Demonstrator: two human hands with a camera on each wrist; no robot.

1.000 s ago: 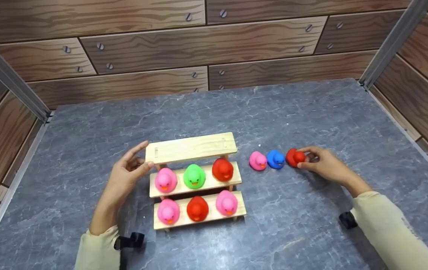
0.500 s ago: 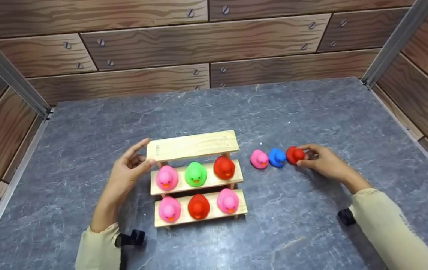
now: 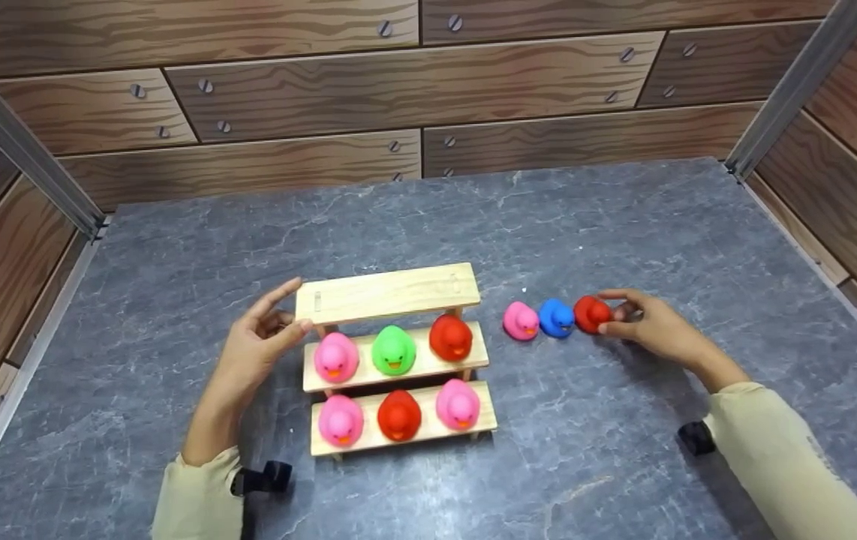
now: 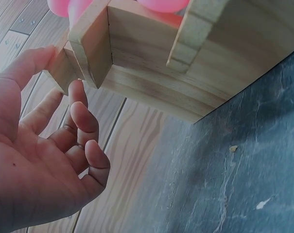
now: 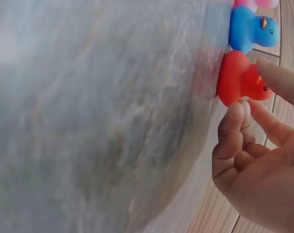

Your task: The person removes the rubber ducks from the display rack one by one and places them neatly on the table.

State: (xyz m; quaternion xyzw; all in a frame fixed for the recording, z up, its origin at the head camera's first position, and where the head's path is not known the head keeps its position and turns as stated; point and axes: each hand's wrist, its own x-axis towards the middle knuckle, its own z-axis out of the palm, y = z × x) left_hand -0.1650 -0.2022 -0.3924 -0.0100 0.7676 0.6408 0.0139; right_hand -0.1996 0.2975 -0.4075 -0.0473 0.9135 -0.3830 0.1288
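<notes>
A three-tier wooden display stand (image 3: 387, 294) stands left of centre on the table. My left hand (image 3: 252, 349) holds the left end of its top board between thumb and forefinger; in the left wrist view the other fingers (image 4: 95, 160) curl free below. To the right of the stand, a pink rubber duck (image 3: 521, 321), a blue rubber duck (image 3: 556, 318) and a red rubber duck (image 3: 591, 313) sit side by side. My right hand (image 3: 654, 328) pinches the red duck, which rests on the table, as the right wrist view shows.
The middle tier carries a pink duck (image 3: 336, 357), a green duck (image 3: 394, 350) and a red duck (image 3: 451, 337). On the bottom tier are a pink duck (image 3: 341, 420), a red duck (image 3: 399, 415) and another pink duck (image 3: 458, 404). Wood-patterned walls (image 3: 413, 90) enclose the grey table (image 3: 608, 217).
</notes>
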